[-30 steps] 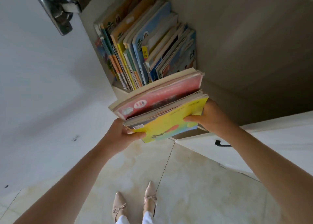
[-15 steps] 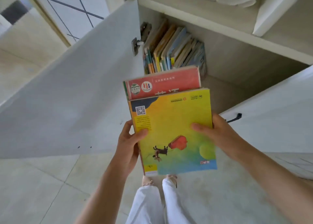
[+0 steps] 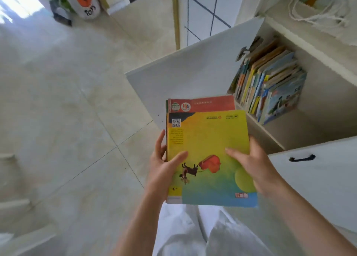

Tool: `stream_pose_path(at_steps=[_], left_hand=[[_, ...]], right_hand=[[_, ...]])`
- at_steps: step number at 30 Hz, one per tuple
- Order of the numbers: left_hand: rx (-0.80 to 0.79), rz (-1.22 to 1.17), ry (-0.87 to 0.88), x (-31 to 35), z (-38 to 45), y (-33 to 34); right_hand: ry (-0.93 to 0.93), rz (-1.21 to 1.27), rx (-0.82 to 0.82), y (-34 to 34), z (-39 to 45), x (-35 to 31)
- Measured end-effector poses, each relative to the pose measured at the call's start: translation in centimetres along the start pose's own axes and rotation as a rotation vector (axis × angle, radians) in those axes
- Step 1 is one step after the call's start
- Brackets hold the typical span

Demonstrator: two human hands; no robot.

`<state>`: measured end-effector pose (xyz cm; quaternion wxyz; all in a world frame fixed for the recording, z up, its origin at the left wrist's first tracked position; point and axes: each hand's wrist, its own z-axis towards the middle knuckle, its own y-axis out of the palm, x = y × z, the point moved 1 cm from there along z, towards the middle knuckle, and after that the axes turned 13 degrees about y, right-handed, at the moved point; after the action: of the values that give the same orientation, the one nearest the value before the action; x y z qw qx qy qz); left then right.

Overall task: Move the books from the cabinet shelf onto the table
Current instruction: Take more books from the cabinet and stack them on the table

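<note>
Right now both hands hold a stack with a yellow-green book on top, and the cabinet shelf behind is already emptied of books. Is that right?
Not quite. The head view shows the left hand and right hand holding the stack, yellow-green book on top, but the cabinet shelf is not emptied: a row of books stands on it.

A flat stack of books (image 3: 208, 149), yellow-green cover on top and a red one beneath, lies between both hands; more books (image 3: 270, 83) stand upright in the cabinet shelf (image 3: 301, 128), beyond the right hand.
</note>
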<state>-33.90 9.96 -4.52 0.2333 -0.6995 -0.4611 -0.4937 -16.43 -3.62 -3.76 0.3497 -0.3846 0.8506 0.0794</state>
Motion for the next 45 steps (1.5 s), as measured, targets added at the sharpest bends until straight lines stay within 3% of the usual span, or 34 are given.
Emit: stream_pose_path(at_steps=[12,18,28,37,45], left_hand=[[0.572,-0.116,0.162,-2.8,-14.9,-3.9],[0.830,-0.148,0.198,-4.9,-22.2,-7.0],[1.228,-0.223,0.196,-9.3,-35.6,-15.6],[1.519,-0.193,0.155,-14.1,-49.2,-25.2],[1.704,-0.244,0.099,-16.2,-55.2,-31.0]], right_hand=[[-0.152,-0.508,-0.435,5.4,-5.6,0.2],[-0.334,-0.771,-0.574,10.0,-9.9,2.9],[-0.556,-1.053,-0.789,21.7,-19.2,11.6],[-0.600,-1.202,-1.052,33.0,-30.3,23.3],[-0.636,-1.341,-1.216,40.9,-35.7,29.2]])
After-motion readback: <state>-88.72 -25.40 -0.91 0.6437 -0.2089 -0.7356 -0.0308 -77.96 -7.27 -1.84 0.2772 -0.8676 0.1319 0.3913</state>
